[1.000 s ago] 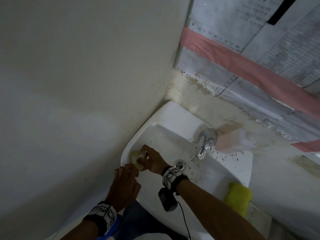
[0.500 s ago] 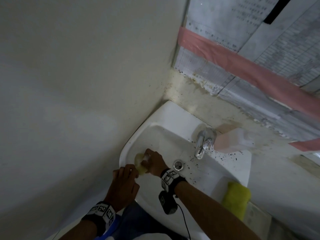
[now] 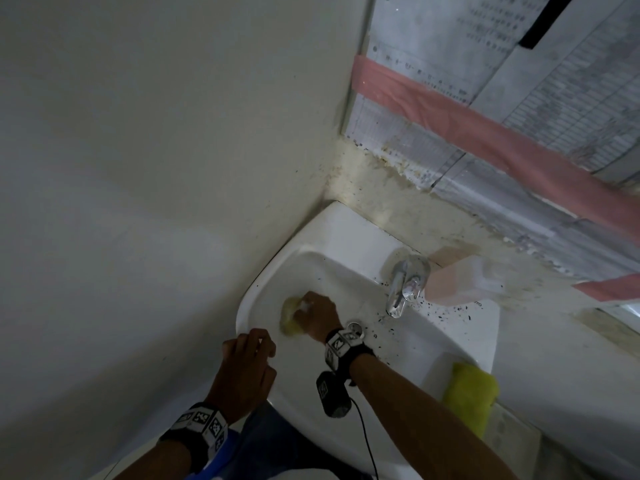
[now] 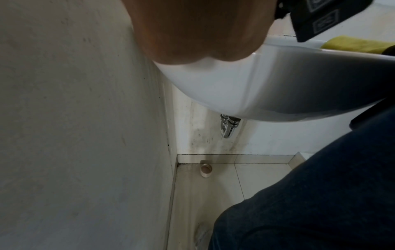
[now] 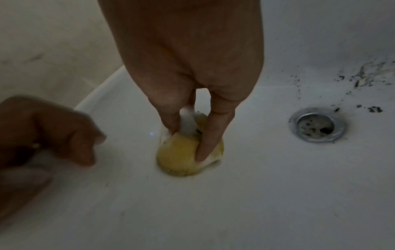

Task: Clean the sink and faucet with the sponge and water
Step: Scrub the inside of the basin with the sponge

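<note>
The white sink (image 3: 332, 233) sits in a wall corner, its basin speckled with black grime near the drain (image 3: 355, 329). My right hand (image 3: 302, 315) pinches a round yellow sponge (image 3: 289, 322), foamy on top, and presses it against the left side of the basin. In the right wrist view, thumb and fingers of the right hand (image 5: 188, 145) squeeze the sponge (image 5: 179, 160), left of the drain (image 5: 316, 125). My left hand (image 3: 247, 353) is over the front-left rim, fingers loosely curled and holding nothing; it also shows as the left hand (image 5: 64, 135). The chrome faucet (image 3: 403, 285) stands at the back.
A pink-and-white bottle (image 3: 457, 282) stands right of the faucet. A yellow-green cloth (image 3: 469, 393) lies on the sink's right front corner. Walls close in on the left and back. The left wrist view shows the sink's underside (image 4: 256, 84), the trap pipe (image 4: 227, 126) and tiled floor.
My left hand has drawn back from beside the sponge to the front rim. The right hand has slid the sponge a little farther along the left side of the basin.
</note>
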